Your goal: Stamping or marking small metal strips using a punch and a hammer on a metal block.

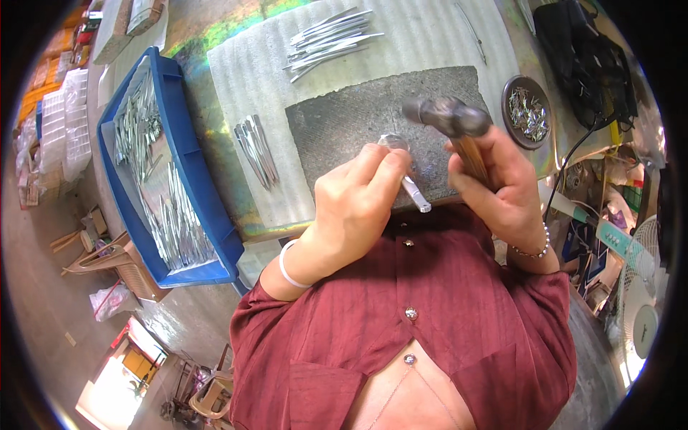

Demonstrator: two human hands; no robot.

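My left hand [362, 190] is closed, pinching a slim silver metal piece [416, 195] whose narrow end points toward me. Its other end looks wider and bright, partly hidden by my fingers, over a dark grey slab [330, 129]. In my right hand [502, 183] is a hammer [451, 117], gripped by its wooden handle, with its dark head raised just right of my left fingers. A pile of similar silver strips [330, 43] lies beyond the slab, and a smaller bundle [256, 152] rests to its left.
A blue bin [190, 136] full of silver strips stands at the left. At the right are a round dish [513, 129] of small metal parts and a black bag [580, 57] with a cable. White foam sheeting [244, 72] lies under the slab. A fan [638, 287] stands beyond the right edge.
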